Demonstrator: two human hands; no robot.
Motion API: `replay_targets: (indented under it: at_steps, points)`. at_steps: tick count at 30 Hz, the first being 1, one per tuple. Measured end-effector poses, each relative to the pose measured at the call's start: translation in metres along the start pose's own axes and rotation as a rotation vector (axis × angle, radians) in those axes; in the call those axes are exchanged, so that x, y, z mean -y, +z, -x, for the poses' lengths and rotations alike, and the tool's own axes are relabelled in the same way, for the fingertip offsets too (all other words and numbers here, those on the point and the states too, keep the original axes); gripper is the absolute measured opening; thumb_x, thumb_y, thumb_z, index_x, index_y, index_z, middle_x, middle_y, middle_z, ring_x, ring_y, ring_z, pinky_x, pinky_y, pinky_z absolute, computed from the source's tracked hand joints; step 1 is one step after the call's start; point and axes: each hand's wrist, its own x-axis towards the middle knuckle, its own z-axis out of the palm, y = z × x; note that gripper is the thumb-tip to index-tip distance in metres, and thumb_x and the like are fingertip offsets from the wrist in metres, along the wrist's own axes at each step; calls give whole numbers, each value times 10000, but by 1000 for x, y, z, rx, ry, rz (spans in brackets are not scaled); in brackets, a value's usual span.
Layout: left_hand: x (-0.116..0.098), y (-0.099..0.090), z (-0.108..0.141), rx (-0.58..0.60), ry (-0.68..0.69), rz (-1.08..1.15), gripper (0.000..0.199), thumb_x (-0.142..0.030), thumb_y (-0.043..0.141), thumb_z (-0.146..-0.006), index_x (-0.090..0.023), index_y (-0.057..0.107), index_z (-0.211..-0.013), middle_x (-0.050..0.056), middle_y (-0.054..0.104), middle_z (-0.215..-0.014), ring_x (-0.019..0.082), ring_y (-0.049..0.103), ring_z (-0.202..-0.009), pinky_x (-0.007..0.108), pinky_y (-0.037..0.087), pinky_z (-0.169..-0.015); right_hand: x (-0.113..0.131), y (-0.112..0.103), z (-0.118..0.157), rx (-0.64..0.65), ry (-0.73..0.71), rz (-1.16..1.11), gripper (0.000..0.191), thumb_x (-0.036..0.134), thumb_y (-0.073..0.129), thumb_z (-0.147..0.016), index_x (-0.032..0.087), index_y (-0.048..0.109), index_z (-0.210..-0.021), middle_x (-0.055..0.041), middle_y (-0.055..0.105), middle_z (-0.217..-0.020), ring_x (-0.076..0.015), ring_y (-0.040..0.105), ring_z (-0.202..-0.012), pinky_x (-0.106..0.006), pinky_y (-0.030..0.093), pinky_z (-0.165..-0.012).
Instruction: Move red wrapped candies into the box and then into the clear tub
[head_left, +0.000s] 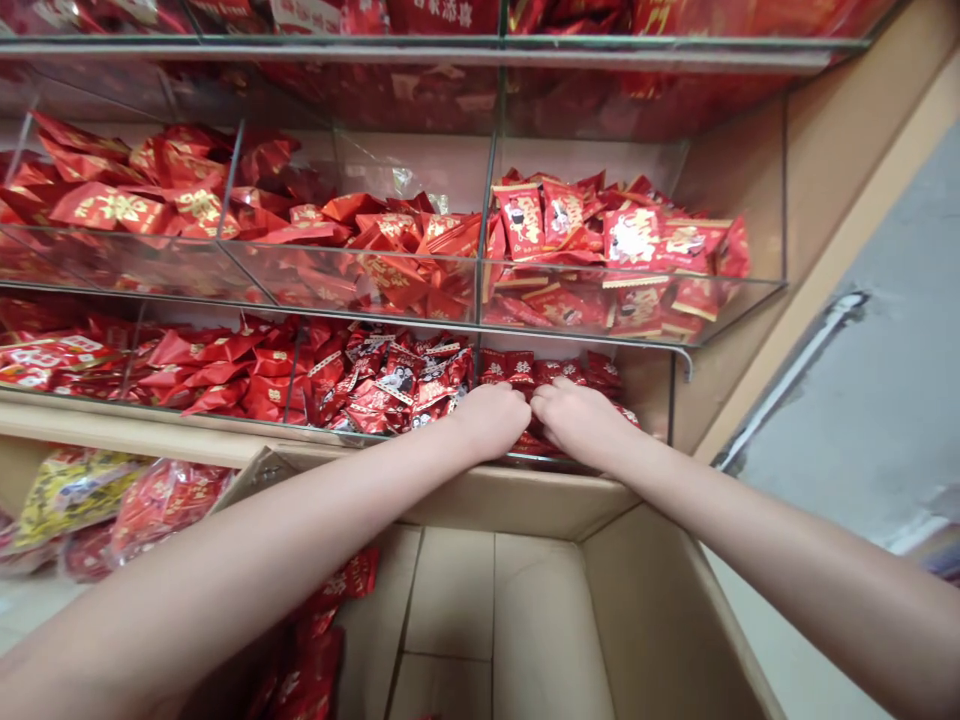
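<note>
The left hand (pixel 493 420) and right hand (pixel 576 422) are side by side at the right end bin (pixel 649 385) of the lower shelf, backs up, fingers bent inward, nearly meeting; the fingertips are hidden, so I cannot tell whether they are clamped on anything. Small packets (pixel 504 367), red with pale print, lie in that bin behind and between the hands, but how full it is cannot be judged with the hands in the way. The rest of the shelving looks well stocked: just left of this bin lies a thick layer of red and black packs (pixel 401 378), then plain red packs (pixel 225 365) farther along, and in the row above, a heap of gold-edged packs (pixel 632 240) rises over its clear front panel. What is left appears to be in the open box (pixel 540 498) below the arms, its far rim close to the lower shelf: some loose packs (pixel 319 665), red too, lie at its left side, partly behind the left forearm, and cardboard floor shows to their right. The loading seems well along, though the forearm hides too much of the box for a count
</note>
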Motion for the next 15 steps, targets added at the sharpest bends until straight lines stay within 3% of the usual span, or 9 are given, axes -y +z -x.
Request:
replay_targets:
  at_steps: [9,15]
  points:
    - [0,2,-5,57,10,29,227,-17,425,-750,-62,642,-801,137,664,-795,240,632,-734,346,506,-666,1,-11,-6,58,-81,54,216,68,437,-790,95,651,-810,-135,642,-804,-256,538,-788,-322,411,-634]
    - [-2,-3,-1,70,15,46,237,-10,421,-743,-62,644,-803,155,648,-813,258,623,-787,368,495,-707,-4,-6,-7,86,-12,-52,229,68,432,-774,103,641,-860,-119,646,-873,-220,583,-822,-287,431,-688]
